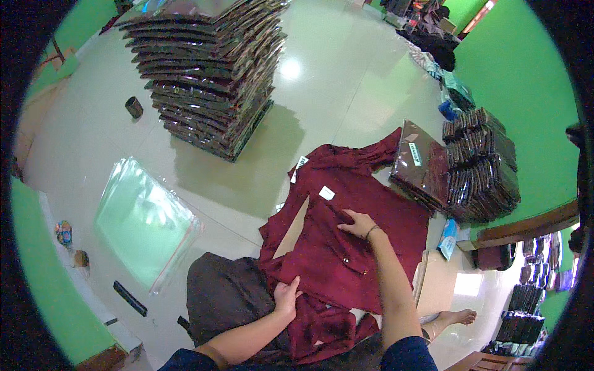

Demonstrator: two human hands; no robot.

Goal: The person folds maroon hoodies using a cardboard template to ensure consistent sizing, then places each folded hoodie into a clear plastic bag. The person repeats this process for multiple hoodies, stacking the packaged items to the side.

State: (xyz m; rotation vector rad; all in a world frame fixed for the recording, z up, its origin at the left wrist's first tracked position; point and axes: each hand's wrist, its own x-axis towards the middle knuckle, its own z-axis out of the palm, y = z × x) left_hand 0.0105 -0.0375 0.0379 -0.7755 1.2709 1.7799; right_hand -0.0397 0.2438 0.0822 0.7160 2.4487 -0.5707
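Note:
A dark red shirt [396, 204] is spread out in front of me, with a white tag [327, 193] on it and small metallic fittings lower down. My left hand [286, 300] is closed on the near left edge of the shirt, thumb on top and the other fingers partly hidden by cloth. Higher up, my right hand [360, 226] pinches a fold of the same shirt beside a dark opening. Between the shirt's layers shows a strip of tan cardboard [293, 230]. More red cloth hangs in folds below my hands, near my lap.
A tall stack of plastic-wrapped dark garments [210, 80] stands far left. Clear plastic bags [145, 219] lie left of me. More wrapped garments [482, 167] are piled at the right, near the green wall [526, 80]. Cardboard sheets [436, 287] lie by my bare foot [459, 318].

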